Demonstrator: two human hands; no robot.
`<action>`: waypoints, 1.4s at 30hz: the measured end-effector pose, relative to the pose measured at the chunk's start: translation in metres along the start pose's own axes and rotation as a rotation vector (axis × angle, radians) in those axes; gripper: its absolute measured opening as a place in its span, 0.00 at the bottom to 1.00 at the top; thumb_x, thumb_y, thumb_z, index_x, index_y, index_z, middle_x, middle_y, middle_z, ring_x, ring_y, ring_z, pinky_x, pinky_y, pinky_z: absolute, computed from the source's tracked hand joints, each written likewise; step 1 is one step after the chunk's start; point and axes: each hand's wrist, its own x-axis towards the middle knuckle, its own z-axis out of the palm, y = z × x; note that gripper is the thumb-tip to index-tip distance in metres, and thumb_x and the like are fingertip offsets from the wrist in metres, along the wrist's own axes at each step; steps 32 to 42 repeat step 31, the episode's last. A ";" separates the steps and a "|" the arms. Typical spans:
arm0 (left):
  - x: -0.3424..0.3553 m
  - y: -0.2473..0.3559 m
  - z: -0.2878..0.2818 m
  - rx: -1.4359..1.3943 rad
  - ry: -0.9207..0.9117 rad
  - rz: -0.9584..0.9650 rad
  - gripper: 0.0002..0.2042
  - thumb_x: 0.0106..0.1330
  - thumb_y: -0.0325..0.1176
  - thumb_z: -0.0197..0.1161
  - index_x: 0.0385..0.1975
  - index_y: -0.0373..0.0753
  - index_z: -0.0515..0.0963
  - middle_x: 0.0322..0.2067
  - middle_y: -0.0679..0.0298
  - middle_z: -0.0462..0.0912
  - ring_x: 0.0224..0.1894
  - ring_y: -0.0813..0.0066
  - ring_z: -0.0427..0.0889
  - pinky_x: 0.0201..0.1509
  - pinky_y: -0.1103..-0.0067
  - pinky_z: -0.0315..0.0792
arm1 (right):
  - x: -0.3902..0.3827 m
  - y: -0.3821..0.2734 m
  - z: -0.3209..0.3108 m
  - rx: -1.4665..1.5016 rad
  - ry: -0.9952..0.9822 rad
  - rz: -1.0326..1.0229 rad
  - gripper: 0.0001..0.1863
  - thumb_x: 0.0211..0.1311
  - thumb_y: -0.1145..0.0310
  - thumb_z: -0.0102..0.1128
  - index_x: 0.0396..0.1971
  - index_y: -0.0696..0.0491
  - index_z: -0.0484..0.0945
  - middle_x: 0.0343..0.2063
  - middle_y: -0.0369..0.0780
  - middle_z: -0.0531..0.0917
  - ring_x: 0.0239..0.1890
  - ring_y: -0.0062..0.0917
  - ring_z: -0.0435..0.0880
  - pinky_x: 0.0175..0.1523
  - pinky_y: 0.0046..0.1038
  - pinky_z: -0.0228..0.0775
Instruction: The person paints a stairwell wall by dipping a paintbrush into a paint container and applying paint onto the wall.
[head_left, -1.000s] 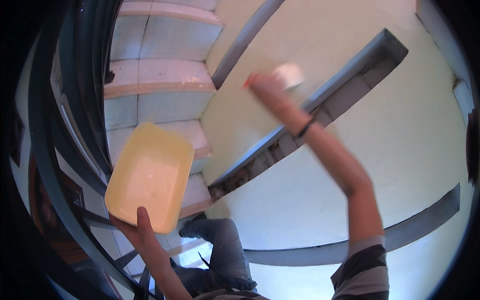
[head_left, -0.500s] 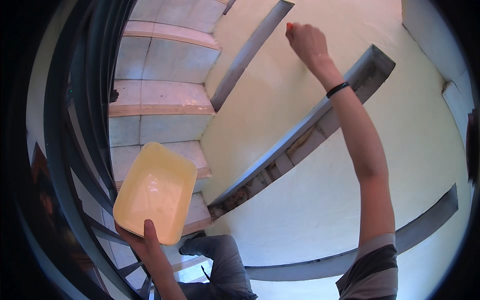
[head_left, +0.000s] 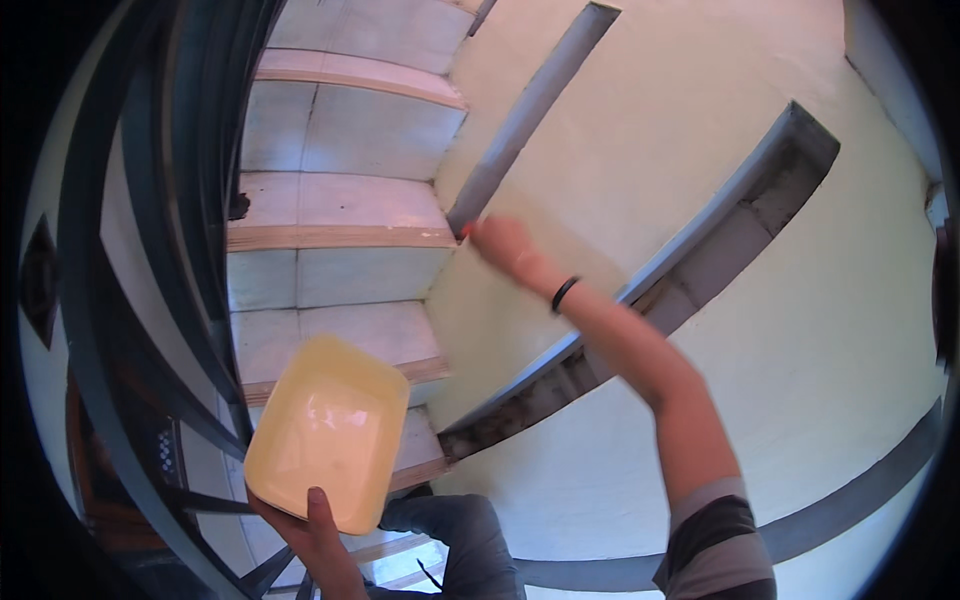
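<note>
My left hand point(head_left: 315, 540) grips the near edge of a pale yellow rectangular tub point(head_left: 330, 430), thumb over the rim and fingers underneath. The tub is tilted so its inside faces me; a shiny patch shows on its bottom. My right hand point(head_left: 505, 250), slightly blurred, is closed around something small. Only an orange-red tip point(head_left: 467, 231) sticks out of the fist, so its kind cannot be made out. That hand is by the lower end of a narrow grey slot point(head_left: 535, 110) in the cream wall, where wall and stair meet.
Tiled stairs point(head_left: 345, 205) with wood-coloured edges climb away from me. Dark metal railing bars point(head_left: 185, 200) run along the left. A deeper grey recess point(head_left: 735, 240) slants across the cream wall point(head_left: 800, 370) at right. My bent leg point(head_left: 460, 535) shows below.
My right hand has come down and left along the wall, from high up to the lower end of the slot. The view has shifted slightly; my left hand still holds the tub.
</note>
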 end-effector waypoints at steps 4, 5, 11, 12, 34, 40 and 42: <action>0.014 -0.005 0.015 -0.017 0.051 -0.053 0.36 0.68 0.38 0.58 0.71 0.36 0.47 0.65 0.50 0.59 0.67 0.59 0.62 0.69 0.66 0.59 | 0.053 0.113 -0.187 -0.211 0.341 0.143 0.21 0.71 0.62 0.46 0.24 0.57 0.82 0.24 0.49 0.84 0.29 0.45 0.85 0.34 0.45 0.78; 0.017 -0.006 0.021 -0.017 0.050 -0.064 0.36 0.68 0.40 0.58 0.71 0.37 0.48 0.67 0.51 0.58 0.69 0.59 0.60 0.71 0.66 0.56 | 0.063 0.132 -0.237 -0.357 0.401 0.140 0.20 0.71 0.62 0.47 0.26 0.56 0.83 0.25 0.49 0.84 0.29 0.44 0.85 0.34 0.44 0.78; 0.027 0.000 0.036 -0.067 0.025 -0.019 0.36 0.68 0.42 0.57 0.72 0.38 0.48 0.69 0.52 0.56 0.71 0.59 0.57 0.73 0.65 0.53 | 0.115 0.181 -0.296 -0.722 0.504 -0.121 0.13 0.65 0.62 0.54 0.27 0.51 0.85 0.30 0.43 0.86 0.32 0.39 0.87 0.33 0.41 0.79; 0.029 -0.003 0.036 -0.077 0.021 -0.007 0.36 0.68 0.42 0.57 0.72 0.38 0.48 0.69 0.52 0.56 0.71 0.58 0.57 0.73 0.65 0.53 | 0.121 0.178 -0.247 -0.632 0.435 -0.078 0.11 0.61 0.62 0.57 0.27 0.49 0.86 0.30 0.40 0.87 0.33 0.36 0.87 0.33 0.39 0.79; 0.052 -0.037 0.041 0.021 0.097 0.145 0.35 0.68 0.33 0.64 0.70 0.33 0.52 0.65 0.51 0.63 0.65 0.60 0.65 0.68 0.66 0.61 | 0.164 0.205 -0.339 -0.613 0.706 0.062 0.22 0.69 0.55 0.51 0.23 0.54 0.83 0.22 0.48 0.84 0.26 0.45 0.85 0.33 0.43 0.79; 0.052 -0.037 0.041 0.021 0.097 0.145 0.35 0.68 0.33 0.64 0.70 0.33 0.52 0.65 0.51 0.63 0.65 0.60 0.65 0.68 0.66 0.61 | 0.164 0.205 -0.339 -0.613 0.706 0.062 0.22 0.69 0.55 0.51 0.23 0.54 0.83 0.22 0.48 0.84 0.26 0.45 0.85 0.33 0.43 0.79; 0.052 -0.037 0.041 0.021 0.097 0.145 0.35 0.68 0.33 0.64 0.70 0.33 0.52 0.65 0.51 0.63 0.65 0.60 0.65 0.68 0.66 0.61 | 0.164 0.205 -0.339 -0.613 0.706 0.062 0.22 0.69 0.55 0.51 0.23 0.54 0.83 0.22 0.48 0.84 0.26 0.45 0.85 0.33 0.43 0.79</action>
